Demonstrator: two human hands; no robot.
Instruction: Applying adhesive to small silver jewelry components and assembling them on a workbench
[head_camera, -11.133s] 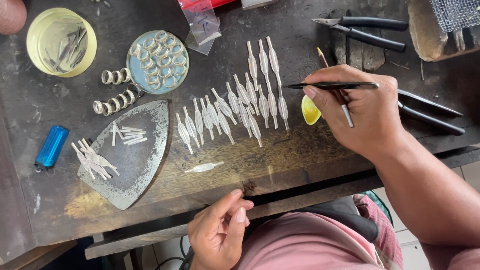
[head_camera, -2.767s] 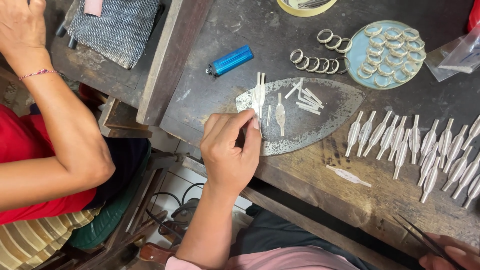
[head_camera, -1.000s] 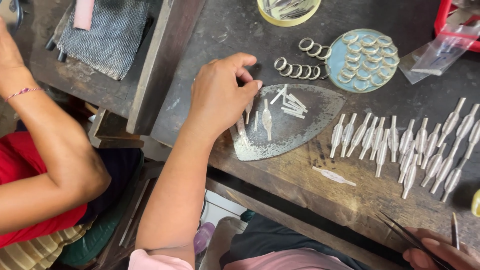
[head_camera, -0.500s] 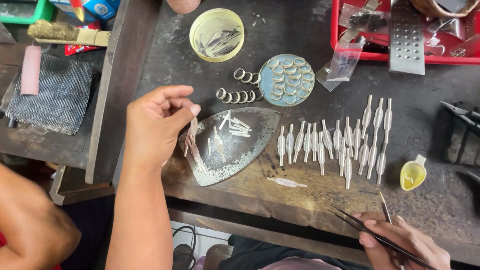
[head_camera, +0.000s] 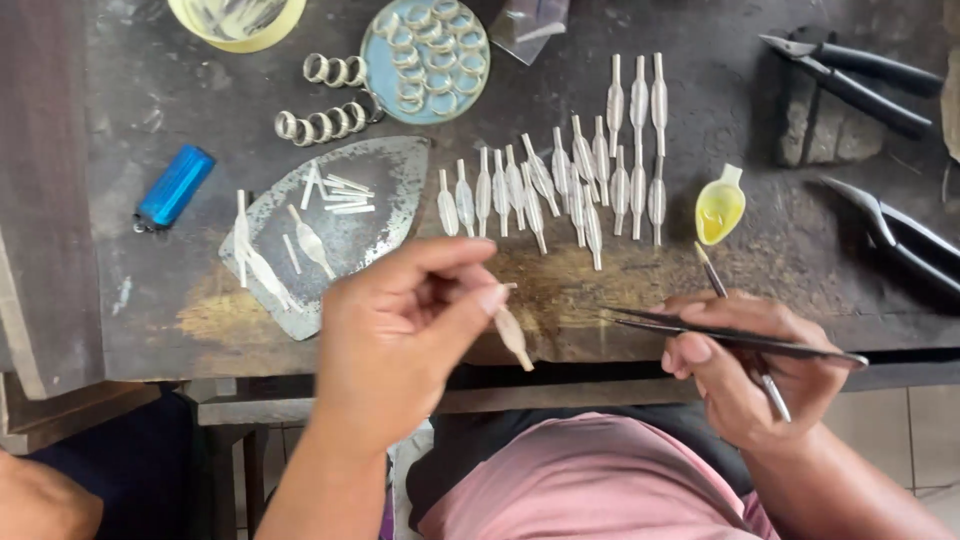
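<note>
Dark scarred wooden worktop (head_camera: 700, 270), seen from above. Near edge: left hand (head_camera: 400, 340), fingers pinched on a small silver leaf-shaped piece (head_camera: 512, 335), held just over the worktop's near edge. Right hand (head_camera: 745, 370) near right, fingers closed around black tweezers (head_camera: 730, 335) and a thin brush (head_camera: 740, 330). Farther: flat grey iron-shaped plate (head_camera: 370, 210) with a few more pieces, rows of similar silver pieces (head_camera: 570, 180), small yellow cup (head_camera: 720, 208). Left: blue lighter (head_camera: 174, 187). Far: silver rings (head_camera: 325, 100), round blue dish (head_camera: 426, 45), pliers (head_camera: 850, 70) far right.

left hand (head_camera: 400, 335) pinching, right hand (head_camera: 745, 365) gripping
</note>
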